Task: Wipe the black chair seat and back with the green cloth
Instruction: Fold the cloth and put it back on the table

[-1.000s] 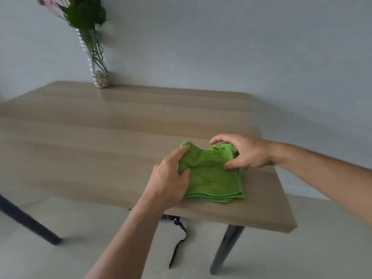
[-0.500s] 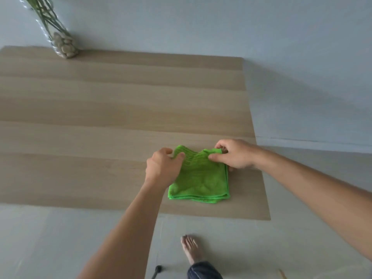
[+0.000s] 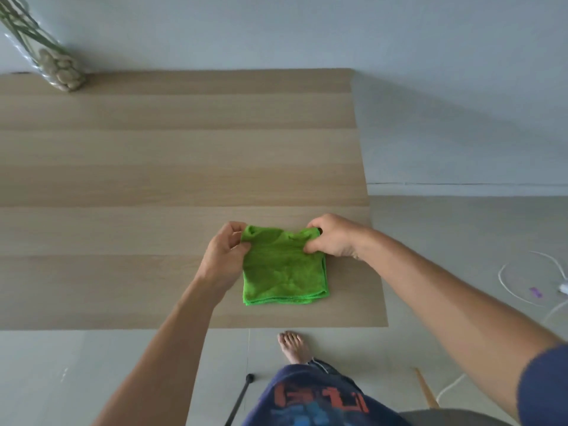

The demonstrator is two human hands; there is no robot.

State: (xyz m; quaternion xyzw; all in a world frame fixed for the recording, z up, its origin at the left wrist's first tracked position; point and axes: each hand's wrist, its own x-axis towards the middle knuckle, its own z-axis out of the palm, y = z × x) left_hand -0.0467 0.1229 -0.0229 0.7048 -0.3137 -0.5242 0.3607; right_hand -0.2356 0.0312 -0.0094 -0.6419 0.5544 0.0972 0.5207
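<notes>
Green cloth (image 3: 284,269) folded square, lying flat on the wooden table (image 3: 153,167) near its front right corner. Left hand (image 3: 226,256) pinches the far left corner; right hand (image 3: 333,236) pinches the far right corner. Far edge looks slightly raised, hard to confirm. Glass vase (image 3: 58,70) with pebbles stands well beyond the left grip. Bare foot (image 3: 295,347) below the cloth. White cable (image 3: 541,281) on floor right of the right grip.

One camera sits on the person's head. It looks steeply down at the tabletop (image 3: 153,167), close above it, and the floor (image 3: 461,256) beside.
</notes>
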